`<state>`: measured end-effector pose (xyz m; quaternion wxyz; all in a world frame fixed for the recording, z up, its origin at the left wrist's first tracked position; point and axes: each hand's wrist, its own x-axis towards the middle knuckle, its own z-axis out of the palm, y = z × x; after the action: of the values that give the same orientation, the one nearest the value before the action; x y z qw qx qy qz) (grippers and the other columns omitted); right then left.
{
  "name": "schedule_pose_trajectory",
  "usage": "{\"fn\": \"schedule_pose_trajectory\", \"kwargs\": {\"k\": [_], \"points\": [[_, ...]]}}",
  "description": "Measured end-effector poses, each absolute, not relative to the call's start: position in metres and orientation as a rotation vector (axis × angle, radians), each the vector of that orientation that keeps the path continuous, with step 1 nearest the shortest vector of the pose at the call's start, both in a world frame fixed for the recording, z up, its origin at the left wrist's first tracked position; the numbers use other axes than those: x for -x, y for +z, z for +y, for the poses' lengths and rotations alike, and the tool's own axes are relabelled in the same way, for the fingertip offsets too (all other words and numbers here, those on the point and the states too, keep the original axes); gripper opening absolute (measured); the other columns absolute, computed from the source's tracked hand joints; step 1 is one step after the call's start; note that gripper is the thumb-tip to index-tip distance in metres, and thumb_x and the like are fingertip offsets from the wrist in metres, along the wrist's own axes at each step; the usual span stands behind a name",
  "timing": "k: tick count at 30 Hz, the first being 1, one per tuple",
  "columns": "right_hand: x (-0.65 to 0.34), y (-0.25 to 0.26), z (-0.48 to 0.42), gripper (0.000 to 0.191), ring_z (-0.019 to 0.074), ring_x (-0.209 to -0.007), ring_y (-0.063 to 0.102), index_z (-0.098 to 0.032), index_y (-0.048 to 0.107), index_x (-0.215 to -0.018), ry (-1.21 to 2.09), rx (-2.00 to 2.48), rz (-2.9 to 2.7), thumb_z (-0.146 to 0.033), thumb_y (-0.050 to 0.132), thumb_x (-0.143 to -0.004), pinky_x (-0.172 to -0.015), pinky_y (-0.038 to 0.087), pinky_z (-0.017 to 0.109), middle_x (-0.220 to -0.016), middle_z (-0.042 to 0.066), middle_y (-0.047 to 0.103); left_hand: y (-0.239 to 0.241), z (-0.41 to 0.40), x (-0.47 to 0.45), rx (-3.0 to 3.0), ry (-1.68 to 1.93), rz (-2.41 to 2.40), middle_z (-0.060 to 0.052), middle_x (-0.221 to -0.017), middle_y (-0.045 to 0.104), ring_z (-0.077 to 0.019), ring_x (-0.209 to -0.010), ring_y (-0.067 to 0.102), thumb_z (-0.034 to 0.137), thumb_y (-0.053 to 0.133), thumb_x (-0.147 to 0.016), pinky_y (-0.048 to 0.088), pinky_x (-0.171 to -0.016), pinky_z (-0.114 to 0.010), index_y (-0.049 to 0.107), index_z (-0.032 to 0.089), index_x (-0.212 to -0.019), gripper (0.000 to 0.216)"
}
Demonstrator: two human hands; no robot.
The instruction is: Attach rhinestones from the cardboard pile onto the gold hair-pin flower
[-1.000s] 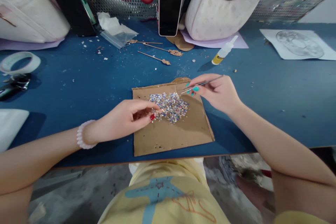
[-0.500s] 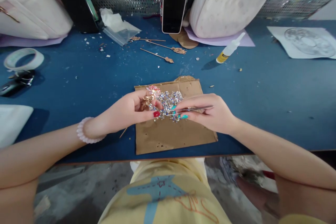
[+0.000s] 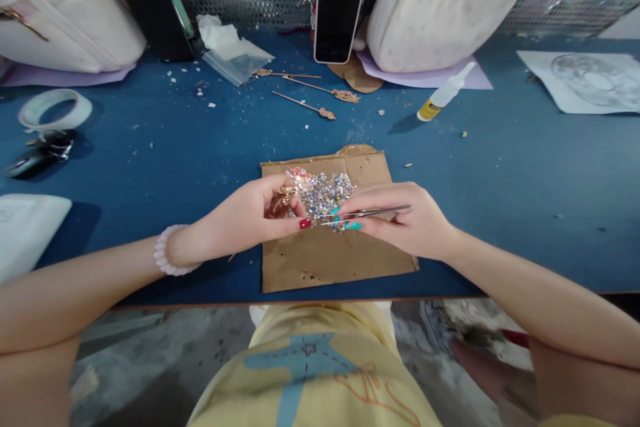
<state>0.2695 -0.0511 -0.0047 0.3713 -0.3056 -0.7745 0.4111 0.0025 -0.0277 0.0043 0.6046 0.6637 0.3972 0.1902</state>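
My left hand (image 3: 250, 217) is closed around a gold ornate hairpin (image 3: 286, 199), its filigree head showing at the curled fingers. A thin end of its stick juts out below my wrist. My right hand (image 3: 410, 220) pinches metal tweezers (image 3: 383, 211), their tips pointing left toward my left thumb and parted slightly. Whether the tips hold a stone is too small to tell. Under both hands lies a piece of brown cardboard (image 3: 330, 260) with a pile of shiny rhinestones (image 3: 323, 190). Pink sparkly pieces (image 3: 299, 177) sit beside the pile, near my left fingers.
Several gold hairpins (image 3: 320, 110) lie beyond the cardboard, near a plastic bag (image 3: 237, 63). A yellow-labelled glue bottle (image 3: 443, 97) stands at right. Tape (image 3: 55, 110) and a black tool (image 3: 40, 153) lie at left. A phone (image 3: 341, 7) and white bags (image 3: 445, 13) line the back.
The whole view has shifted slightly, so things sit a little further right. The tweezer tips look a bit more apart. Both hands keep their holds.
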Motion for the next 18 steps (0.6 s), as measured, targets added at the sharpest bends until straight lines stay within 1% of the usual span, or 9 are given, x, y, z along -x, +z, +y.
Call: {"fn": "schedule_pose_trajectory", "kwargs": {"k": [4,7,11,14,16,18], "points": [[-0.2712,-0.0014,-0.0525,0.013,0.0170,-0.087,0.082,-0.022,0.087,-0.098,1.039,0.853,-1.918,-0.022,0.076,-0.092,-0.084,0.067,0.027,-0.097,0.006,0.087,0.0024,-0.0293,-0.0021,-1.543,0.443,0.916,0.006,-0.079,0.059,-0.0085,-0.068,0.054,0.026,0.076,-0.082,0.046,-0.063,-0.022,0.056,0.020,-0.089,0.022],[-0.2719,-0.0007,-0.0532,0.013,0.0169,-0.087,0.082,-0.023,0.087,-0.098,1.054,0.892,-1.872,-0.021,0.076,-0.091,-0.081,0.067,0.026,-0.097,0.005,0.087,0.0000,-0.0310,-0.0016,-1.560,0.452,0.886,0.005,-0.082,0.059,-0.0093,-0.070,0.054,0.028,0.074,-0.086,0.047,-0.065,-0.023,0.056,0.021,-0.091,0.020],[-0.2726,-0.0016,-0.0536,0.013,0.0180,-0.089,0.083,-0.023,0.088,-0.099,1.096,0.913,-1.853,-0.023,0.077,-0.091,-0.082,0.068,0.027,-0.099,0.006,0.086,-0.0014,-0.0322,0.0012,-1.617,0.447,0.868,0.005,-0.084,0.059,-0.0097,-0.069,0.053,0.031,0.070,-0.092,0.046,-0.063,-0.024,0.056,0.021,-0.097,0.018],[-0.2737,-0.0024,-0.0535,0.013,0.0189,-0.088,0.083,-0.023,0.088,-0.099,1.105,0.935,-1.853,-0.027,0.078,-0.091,-0.082,0.068,0.029,-0.099,0.007,0.086,-0.0028,-0.0315,0.0043,-1.692,0.410,0.898,0.004,-0.085,0.061,-0.0101,-0.069,0.054,0.032,0.069,-0.092,0.047,-0.063,-0.024,0.057,0.021,-0.097,0.017],[-0.2745,-0.0030,-0.0531,0.013,0.0189,-0.088,0.083,-0.023,0.088,-0.099,1.103,0.941,-1.856,-0.028,0.078,-0.091,-0.082,0.068,0.029,-0.098,0.007,0.086,-0.0036,-0.0310,0.0055,-1.696,0.375,0.904,0.003,-0.086,0.062,-0.0108,-0.071,0.058,0.032,0.071,-0.090,0.049,-0.064,-0.025,0.056,0.022,-0.099,0.020],[-0.2751,-0.0038,-0.0525,0.014,0.0188,-0.088,0.083,-0.022,0.088,-0.100,1.096,0.940,-1.870,-0.028,0.077,-0.092,-0.083,0.068,0.028,-0.098,0.007,0.086,-0.0035,-0.0310,0.0058,-1.670,0.342,0.898,0.004,-0.086,0.062,-0.0106,-0.071,0.059,0.031,0.073,-0.089,0.049,-0.063,-0.024,0.055,0.022,-0.106,0.027]]}}
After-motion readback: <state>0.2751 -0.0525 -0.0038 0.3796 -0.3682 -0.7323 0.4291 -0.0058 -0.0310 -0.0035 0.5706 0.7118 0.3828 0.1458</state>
